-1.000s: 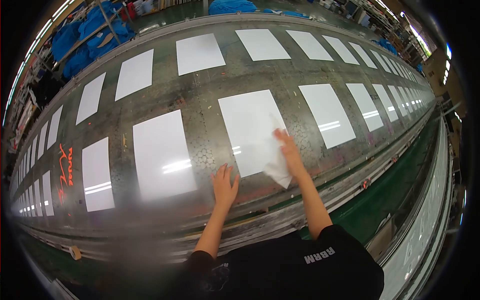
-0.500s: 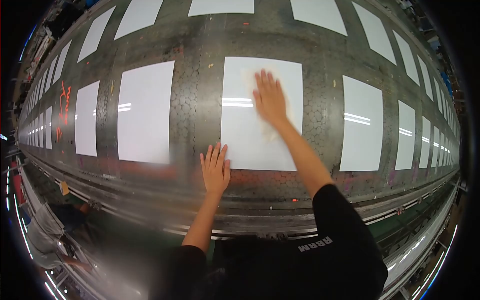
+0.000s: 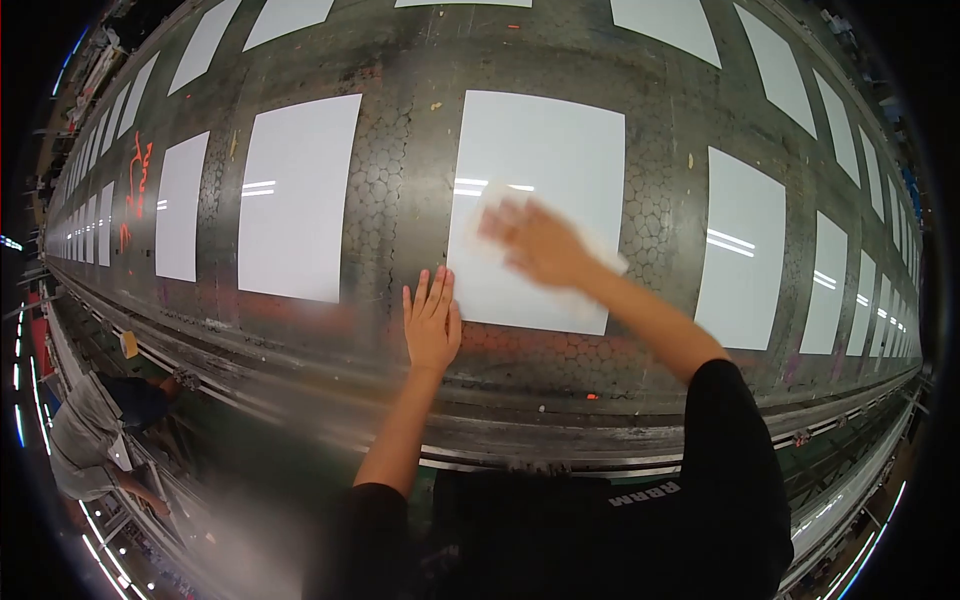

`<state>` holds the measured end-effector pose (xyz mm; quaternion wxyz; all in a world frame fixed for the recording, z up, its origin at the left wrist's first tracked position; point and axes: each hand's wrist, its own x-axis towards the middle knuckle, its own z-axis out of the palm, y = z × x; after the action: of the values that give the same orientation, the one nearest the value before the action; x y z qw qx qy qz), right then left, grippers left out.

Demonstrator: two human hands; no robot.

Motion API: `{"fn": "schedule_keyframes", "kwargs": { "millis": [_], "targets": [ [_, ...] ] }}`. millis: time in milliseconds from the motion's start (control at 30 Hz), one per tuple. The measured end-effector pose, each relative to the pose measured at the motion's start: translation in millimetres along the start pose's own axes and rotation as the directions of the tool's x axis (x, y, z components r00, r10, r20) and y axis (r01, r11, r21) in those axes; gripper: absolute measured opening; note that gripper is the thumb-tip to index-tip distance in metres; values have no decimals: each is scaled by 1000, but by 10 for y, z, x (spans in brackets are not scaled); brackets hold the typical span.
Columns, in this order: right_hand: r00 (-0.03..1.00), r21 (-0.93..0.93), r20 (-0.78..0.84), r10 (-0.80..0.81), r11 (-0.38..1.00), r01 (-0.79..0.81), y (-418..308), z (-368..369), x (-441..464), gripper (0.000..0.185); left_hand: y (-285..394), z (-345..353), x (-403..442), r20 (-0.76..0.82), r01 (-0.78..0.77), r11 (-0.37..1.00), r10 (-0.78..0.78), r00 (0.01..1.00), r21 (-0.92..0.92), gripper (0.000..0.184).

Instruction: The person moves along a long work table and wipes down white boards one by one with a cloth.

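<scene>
- Central sheet (image 3: 550,150): white, rectangular, lying flat on the long table (image 3: 418,170), directly in front of the person; two bright reflected streaks cross its surface.
- Pale cloth (image 3: 612,264): thin, blurred, on the lower half of the central sheet, partly covered by the right hand.
- Right hand (image 3: 535,242): palm down over the cloth and the central sheet, blurred; fingers extended and slightly apart. Whether they pinch the cloth cannot be told.
- Left hand (image 3: 432,322): open, palm down on the table just beside the lower left edge of the central sheet; fingers nearly straight, holding nothing.
- Left neighbouring sheet (image 3: 298,200) and right neighbouring sheet (image 3: 742,250): white, flat, one on either side of the central sheet, with further sheets beyond each.
- Far row of sheets (image 3: 668,28): across the table, beyond the central sheet.
- Orange markings (image 3: 140,190): on the table, well to the left of the central sheet.
- Co-worker (image 3: 85,432): grey top, bent forward, far to the lower left of the central sheet.
</scene>
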<state>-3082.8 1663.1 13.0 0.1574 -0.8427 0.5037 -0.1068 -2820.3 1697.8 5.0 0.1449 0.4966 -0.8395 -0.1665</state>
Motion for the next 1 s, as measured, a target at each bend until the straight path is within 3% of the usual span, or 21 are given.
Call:
{"fn": "schedule_keyframes", "kwargs": {
  "millis": [67,133,233,400,467,500,533,567,600,700,767,833,900,967,1000],
  "targets": [
    [956,-184,-179,234,946,-266,709,-173,323,50,-4,-2,-7,1,5,1000,-5,1000,-4,45],
    [817,-112,-443,369,881,-460,1214,-244,435,47,11,2,2,-4,0,1000,0,1000,-13,44],
    [764,-161,-451,461,800,-578,929,-143,329,46,-9,6,32,-12,-7,1000,7,1000,-26,45],
    [906,-123,-241,347,916,-383,-385,236,-515,46,-7,-22,13,-32,-45,995,43,999,-89,47],
    [938,162,-95,333,935,-315,-927,373,-892,43,-47,-26,13,-42,-76,988,71,997,-133,48],
    [941,400,-43,337,868,-292,-1179,357,-1053,40,-87,-8,-3,-55,-92,982,84,995,-165,49],
    [913,608,-119,390,756,-243,-1321,614,-1243,41,-154,32,-10,-69,-117,971,104,992,-207,51],
    [841,833,94,533,421,-360,-1443,595,-1442,45,-202,2,-10,-24,-149,976,147,989,-161,54],
    [747,912,334,574,1,-409,-1513,531,-1620,51,-172,-33,-2,-29,-136,967,133,991,-215,47],
    [587,962,267,765,-252,-109,-1654,-26,-2144,59,-446,145,92,77,-100,966,122,990,-238,41],
    [489,946,220,844,-307,103,-1506,-134,-2608,59,-402,-4,111,101,154,736,-117,988,-660,42],
    [329,979,115,937,-162,122,-1352,-374,-3062,57,-193,-82,121,173,301,544,-275,946,-783,42],
    [107,997,-72,992,69,29,-1214,-642,-3474,56,107,-45,183,171,373,556,-381,908,-742,42],
    [-86,907,-186,979,204,369,-927,-860,-3779,54,1268,-237,-60,50,243,829,-253,966,-504,38],
    [-97,919,-254,962,271,286,-806,-1031,-3962,56,1677,-114,-112,138,203,853,-155,978,-480,38]
  ]
}}
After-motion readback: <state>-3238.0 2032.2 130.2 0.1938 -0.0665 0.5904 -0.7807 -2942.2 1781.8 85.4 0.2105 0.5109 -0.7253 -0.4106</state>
